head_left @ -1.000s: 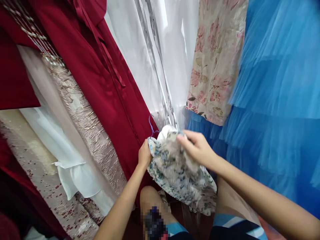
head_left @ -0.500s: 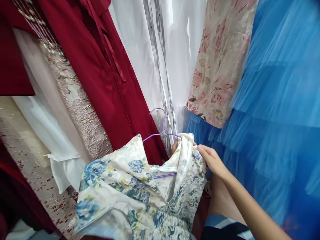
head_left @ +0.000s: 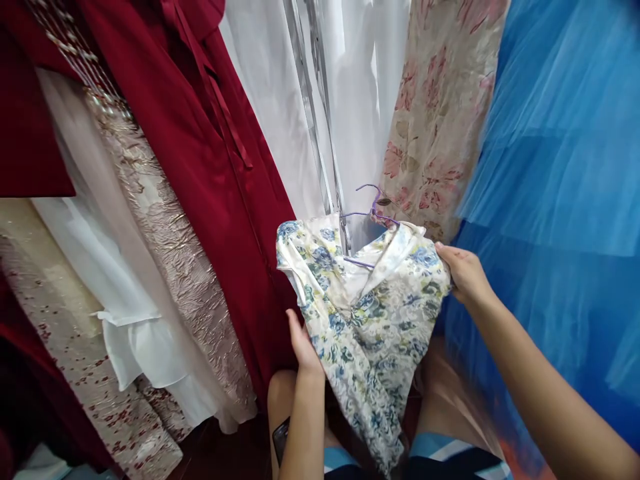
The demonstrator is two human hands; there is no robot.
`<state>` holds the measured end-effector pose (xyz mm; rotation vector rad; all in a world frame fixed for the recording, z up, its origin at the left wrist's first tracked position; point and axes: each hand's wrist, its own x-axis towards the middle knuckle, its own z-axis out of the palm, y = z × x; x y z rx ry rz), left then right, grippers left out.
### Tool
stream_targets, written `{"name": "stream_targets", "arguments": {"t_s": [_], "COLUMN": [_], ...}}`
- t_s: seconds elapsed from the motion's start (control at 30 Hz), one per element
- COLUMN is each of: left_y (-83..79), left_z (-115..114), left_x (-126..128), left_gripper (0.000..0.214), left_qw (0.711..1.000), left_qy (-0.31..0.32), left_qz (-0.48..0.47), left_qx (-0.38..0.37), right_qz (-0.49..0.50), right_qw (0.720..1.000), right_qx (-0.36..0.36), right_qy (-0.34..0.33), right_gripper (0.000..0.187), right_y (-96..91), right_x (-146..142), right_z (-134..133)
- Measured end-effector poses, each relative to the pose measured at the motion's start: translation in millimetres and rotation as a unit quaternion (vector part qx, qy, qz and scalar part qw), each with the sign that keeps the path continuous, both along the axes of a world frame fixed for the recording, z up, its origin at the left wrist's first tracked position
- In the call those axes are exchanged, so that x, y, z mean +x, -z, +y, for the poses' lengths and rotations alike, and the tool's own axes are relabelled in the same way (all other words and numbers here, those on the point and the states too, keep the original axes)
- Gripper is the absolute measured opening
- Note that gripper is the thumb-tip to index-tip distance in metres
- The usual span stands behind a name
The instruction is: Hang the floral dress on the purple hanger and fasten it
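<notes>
A white dress (head_left: pixel 395 320) with blue and yellow-green flowers hangs in front of me on a purple wire hanger (head_left: pixel 374 203). Its neckline is a V, and its lower part narrows towards my lap. My right hand (head_left: pixel 465 272) pinches the shoulder at the right side, thumb in front and the other fingers curled behind. Beside the dress's left edge is my left hand (head_left: pixel 306 348), with its visible digits stretched upward. Part of that hand is hidden by the fabric, and it does not visibly grip the cloth.
Long garments hang all around: a dark red dress (head_left: pixel 200 200), a white one (head_left: pixel 270 87), a beige piece with pink flowers (head_left: pixel 425 133) and a blue tulle dress (head_left: pixel 550 200). Pale textured gowns (head_left: pixel 170 233) hang at left. My knees are below, near a dark object (head_left: pixel 281 437).
The dress and hanger have moved up and right, and the dress now hangs more upright. My left hand, formerly behind the collar, has come round to the left edge.
</notes>
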<state>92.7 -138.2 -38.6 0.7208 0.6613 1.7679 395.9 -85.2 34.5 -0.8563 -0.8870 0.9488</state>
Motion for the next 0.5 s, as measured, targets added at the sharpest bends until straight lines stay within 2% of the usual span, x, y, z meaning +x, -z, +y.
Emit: {"name": "stream_targets", "arguments": {"t_s": [0.03,0.1,0.17,0.23,0.37,0.43,0.5], "left_y": [-0.1,0.3,3.0,9.2,33.9,48.3,59.5], "left_z": [-2,-8,-12,-15,-16,-15,-15], "left_x": [-1,-4,-7,-9,-7,-4,-2], "left_gripper": [0.071,0.064,0.052,0.054,0.05,0.047,0.045], "left_qw": [1.0,0.998,0.995,0.992,0.987,0.981,0.973], "left_qy": [0.005,-0.016,-0.07,-0.107,-0.137,-0.163,-0.189], "left_qz": [-0.022,-0.041,-0.019,0.014,0.039,0.041,0.038], "left_qx": [-0.008,-0.034,-0.061,-0.071,-0.068,-0.093,-0.129], "right_qz": [-0.014,-0.04,-0.066,-0.092,-0.126,-0.144,-0.163], "right_qw": [1.0,0.999,0.997,0.992,0.983,0.979,0.978], "right_qx": [0.005,0.01,0.005,-0.004,-0.016,-0.015,-0.001], "right_qy": [-0.001,-0.018,-0.048,-0.084,-0.132,-0.146,-0.132], "right_gripper": [0.027,0.028,0.028,0.028,0.033,0.037,0.04], "right_y": [-7.8,-21.9,-32.7,-38.9,-36.1,-28.4,-17.6], "right_x": [-1,-5,-9,-11,-5,-2,-3], "right_z": [9,24,34,37,33,31,30]}}
